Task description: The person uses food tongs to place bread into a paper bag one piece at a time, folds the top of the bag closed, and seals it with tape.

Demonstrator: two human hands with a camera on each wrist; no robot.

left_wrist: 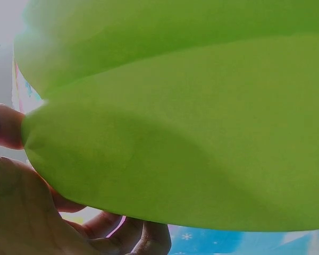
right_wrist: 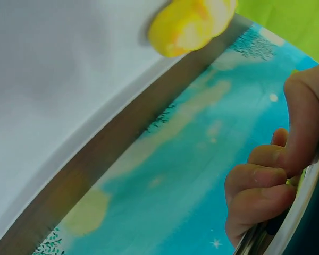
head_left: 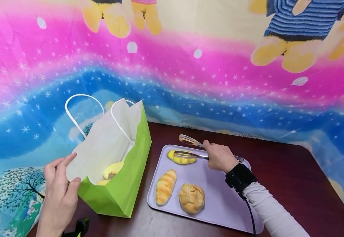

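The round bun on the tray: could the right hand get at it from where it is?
Probably yes: the right hand holds spread tongs nearby, and nothing covers the round bun on the tray.

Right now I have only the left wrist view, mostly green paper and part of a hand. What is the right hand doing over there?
Observer: In the head view, the right hand grips metal tongs.

Operator: Are their ends together or apart?

Observer: Apart, and one overlaps the yellow bread in that view; whether it touches, I cannot tell.

Operator: And can you see into the green bag from there?

Observer: Yes, at least one pale yellow item shows inside it, low behind the near edge.
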